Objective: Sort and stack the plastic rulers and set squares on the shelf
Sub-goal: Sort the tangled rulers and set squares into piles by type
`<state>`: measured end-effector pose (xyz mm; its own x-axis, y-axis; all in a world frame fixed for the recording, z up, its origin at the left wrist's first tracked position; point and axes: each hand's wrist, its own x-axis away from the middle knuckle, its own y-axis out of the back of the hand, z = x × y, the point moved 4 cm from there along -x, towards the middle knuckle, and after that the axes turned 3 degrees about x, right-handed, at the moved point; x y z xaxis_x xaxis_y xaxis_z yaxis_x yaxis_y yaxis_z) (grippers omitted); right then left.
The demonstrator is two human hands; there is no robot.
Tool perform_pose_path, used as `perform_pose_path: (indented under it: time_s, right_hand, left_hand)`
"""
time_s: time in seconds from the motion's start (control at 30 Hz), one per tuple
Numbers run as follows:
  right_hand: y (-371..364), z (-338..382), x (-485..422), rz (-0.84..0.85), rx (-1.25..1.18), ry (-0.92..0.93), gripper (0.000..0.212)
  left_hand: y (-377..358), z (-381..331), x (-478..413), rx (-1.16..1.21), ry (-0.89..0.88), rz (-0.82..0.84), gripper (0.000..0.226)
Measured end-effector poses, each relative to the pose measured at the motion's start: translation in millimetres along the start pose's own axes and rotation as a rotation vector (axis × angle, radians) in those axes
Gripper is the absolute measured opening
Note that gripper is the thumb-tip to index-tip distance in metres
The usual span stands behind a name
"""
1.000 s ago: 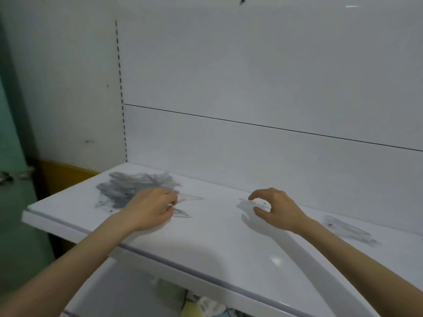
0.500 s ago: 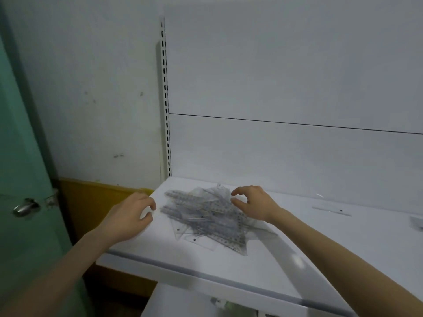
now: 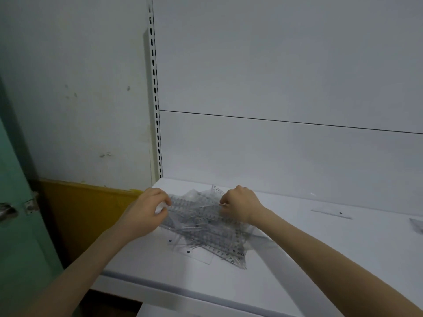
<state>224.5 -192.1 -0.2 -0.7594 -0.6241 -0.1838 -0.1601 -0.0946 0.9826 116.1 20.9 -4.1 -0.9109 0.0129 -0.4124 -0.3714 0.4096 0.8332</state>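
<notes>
- The white shelf (image 3: 297, 266) is seen nearest; toward its left end the pile of clear rulers and set squares (image 3: 206, 232) is heaped, with pieces crossed at many angles; printed numerals are shown on the nearest strips.
- The left hand (image 3: 146, 213) is set at the pile's left edge; its fingers and thumb are curled round the pieces there.
- The right hand (image 3: 240, 205) is placed on the pile's far right part; its fingers are curled tight and a few clear pieces are pinched under them.
- A single clear ruler (image 3: 332, 213) is laid flat well right of the pile; further right of the pile, a small clear heap (image 3: 417, 225) is cut off by the frame edge.
- Left of the pile, a yellow wall band (image 3: 87, 209) and a green door (image 3: 20, 243) with a metal handle (image 3: 6, 211) are seen.
- Behind the pile, a slotted upright (image 3: 155, 99) and the white back panel (image 3: 274, 76) are seen.
</notes>
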Motion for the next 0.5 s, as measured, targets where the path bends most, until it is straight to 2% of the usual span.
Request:
perform_pose_path:
  time_s: [0.07,0.17,0.23,0.3,0.43,0.5]
  right_hand:
    - [1,-1,5,-0.076,0.073,0.060,0.017]
    - [1,-10,16,-0.246,0.056,0.097,0.021]
    - [9,-23,26,-0.388,0.014,0.073,0.014]
    - [17,-37,40,-0.460,-0.043,-0.006,0.014]
    - [24,-70,60,-0.391,-0.130,-0.203,0.020]
    - [23,-82,66,-0.360,-0.156,-0.260,0.021]
  left_hand:
    - [-8,-9,-13,0.012,-0.026,0.020,0.013]
    - [-21,-22,-34,0.017,-0.035,0.036,0.014]
    - [-30,-32,-48,0.032,-0.034,0.061,0.021]
    - [-42,-45,-60,0.051,-0.034,0.158,0.029]
    - [-67,-59,-72,0.011,-0.013,0.417,0.046]
    - [-73,-61,-73,0.009,-0.014,0.491,0.043]
